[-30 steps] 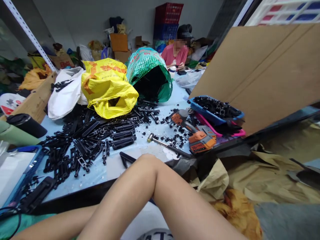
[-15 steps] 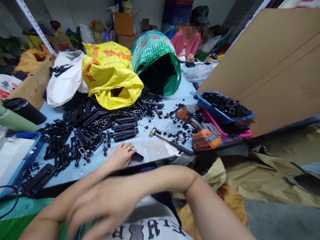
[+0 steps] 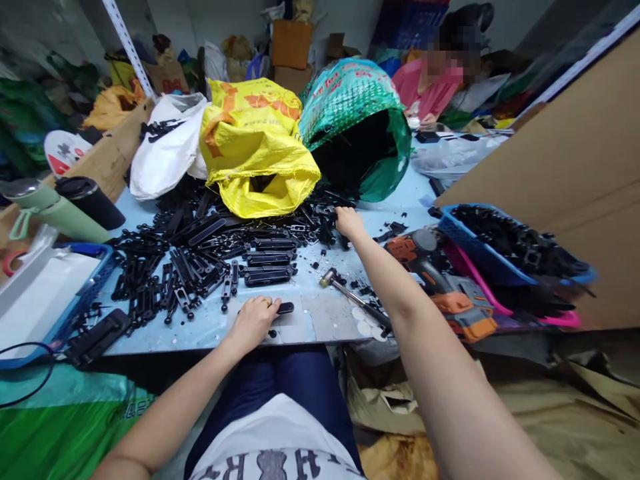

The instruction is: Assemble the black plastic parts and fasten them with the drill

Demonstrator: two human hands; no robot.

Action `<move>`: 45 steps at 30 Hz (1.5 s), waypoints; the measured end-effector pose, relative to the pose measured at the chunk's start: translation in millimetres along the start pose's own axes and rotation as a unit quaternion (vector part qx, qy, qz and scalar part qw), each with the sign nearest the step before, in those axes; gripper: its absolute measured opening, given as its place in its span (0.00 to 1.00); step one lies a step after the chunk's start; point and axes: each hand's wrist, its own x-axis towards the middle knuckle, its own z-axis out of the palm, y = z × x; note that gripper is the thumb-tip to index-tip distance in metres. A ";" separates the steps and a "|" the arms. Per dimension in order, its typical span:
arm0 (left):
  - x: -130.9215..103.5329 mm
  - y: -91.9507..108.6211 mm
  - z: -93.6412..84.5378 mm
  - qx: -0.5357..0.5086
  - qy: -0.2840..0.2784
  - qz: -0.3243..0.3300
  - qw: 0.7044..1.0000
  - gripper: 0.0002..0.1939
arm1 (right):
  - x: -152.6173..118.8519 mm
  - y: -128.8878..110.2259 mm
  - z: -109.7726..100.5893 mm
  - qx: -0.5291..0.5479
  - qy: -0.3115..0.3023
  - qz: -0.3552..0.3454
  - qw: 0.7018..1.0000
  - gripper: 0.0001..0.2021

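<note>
Near the table's front edge my left hand (image 3: 256, 321) is closed over a dark elongated part (image 3: 286, 307), whose rounded end sticks out to the right of the fingers. My right hand (image 3: 349, 222) reaches far forward to the loose black parts below the green bag. Its fingers are curled, and what they grip is hidden. Several black arm-like parts (image 3: 270, 259) lie in a stack between the hands. To the left spreads a large heap of black linkage pieces (image 3: 195, 250). A hammer (image 3: 353, 297) lies below my right forearm.
An orange cordless power tool (image 3: 467, 310) lies right of my forearm, beside a blue basket (image 3: 493, 260) full of black parts. Yellow (image 3: 260, 153) and green (image 3: 357, 100) sacks stand at the back. Bottles (image 3: 90, 200) stand left. A person (image 3: 425, 87) in pink sits across the table.
My right hand has swung from in front of my body forward to the parts near the green sack. My left hand stays on the dark part. The view has turned left.
</note>
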 end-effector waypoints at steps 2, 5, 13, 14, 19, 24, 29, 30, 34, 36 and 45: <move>-1.6 0.8 0.6 0.004 -0.007 -0.010 1.000 0.16 | 5.6 2.9 0.7 0.004 -0.008 -0.007 1.000 0.14; -4.4 1.1 3.9 -0.013 -0.034 -0.028 0.999 0.16 | -0.2 1.6 -9.4 0.020 0.038 -0.002 0.999 0.12; 7.2 28.3 -3.4 -0.485 0.199 -0.194 0.829 0.25 | -169.5 -70.4 -10.7 0.573 -0.035 -0.036 0.818 0.22; 10.2 33.2 -5.4 -0.549 0.204 -0.223 0.779 0.24 | -193.0 -77.7 -7.7 0.575 -0.051 -0.056 0.815 0.22; 8.9 42.4 -11.6 -0.638 0.025 -0.291 0.712 0.21 | -248.2 -67.3 -11.0 0.223 0.054 -0.254 0.940 0.19; 0.9 28.2 -12.8 -0.381 0.021 -0.118 0.917 0.20 | -242.7 -46.0 0.1 0.035 -0.057 -0.424 0.903 0.17; 4.3 12.8 -0.1 -0.156 -0.052 -0.042 0.985 0.27 | -242.4 -51.0 28.1 0.022 -0.123 -0.383 0.915 0.17; 4.4 12.0 2.7 -0.140 -0.055 -0.028 0.988 0.30 | -243.7 -52.8 30.1 0.019 -0.122 -0.373 0.920 0.17; 1.9 12.4 10.9 -0.105 -0.034 -0.021 0.994 0.34 | -251.1 -58.5 24.4 -0.011 -0.087 -0.349 0.933 0.18; -0.5 11.0 13.3 -0.110 -0.018 -0.020 0.994 0.32 | -254.9 -61.0 17.8 -0.021 -0.072 -0.345 0.936 0.18; -4.2 -2.2 9.7 -0.159 0.002 0.005 0.987 0.35 | -261.3 -69.0 -0.5 -0.041 -0.038 -0.356 0.933 0.16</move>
